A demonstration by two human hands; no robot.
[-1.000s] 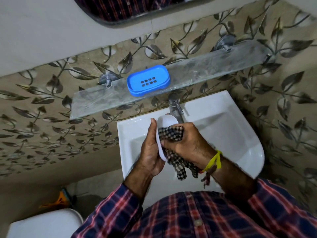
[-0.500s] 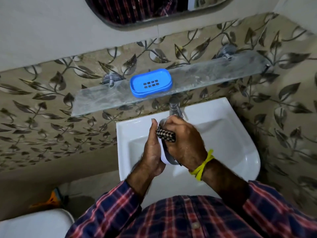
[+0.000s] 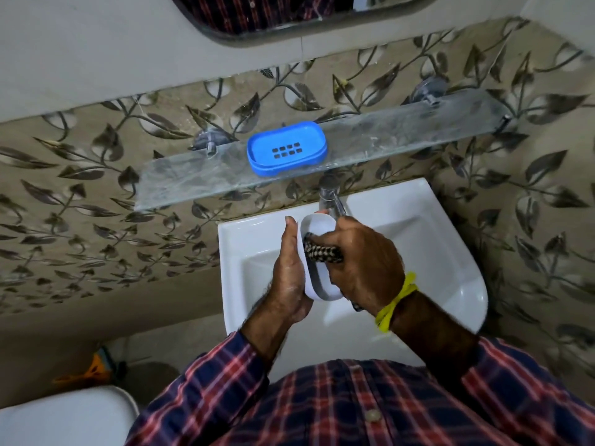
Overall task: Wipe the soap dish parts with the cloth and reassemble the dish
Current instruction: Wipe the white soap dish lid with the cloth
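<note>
Our right hand (image 3: 363,265) has its fingers closed on a bunched checked black-and-white cloth (image 3: 322,252), pressing it into the hollow of a white oval plastic soap dish tray (image 3: 317,262). Our left hand (image 3: 289,272) cups that tray from behind, fingers wrapped along its edge, over the white ceramic sink (image 3: 418,239). The blue slotted plastic soap dish part (image 3: 286,151) rests on the glass shelf (image 3: 386,140) above.

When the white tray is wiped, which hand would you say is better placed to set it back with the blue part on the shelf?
Probably the left hand: it already holds the white tray, while the right hand grips the cloth.
</note>
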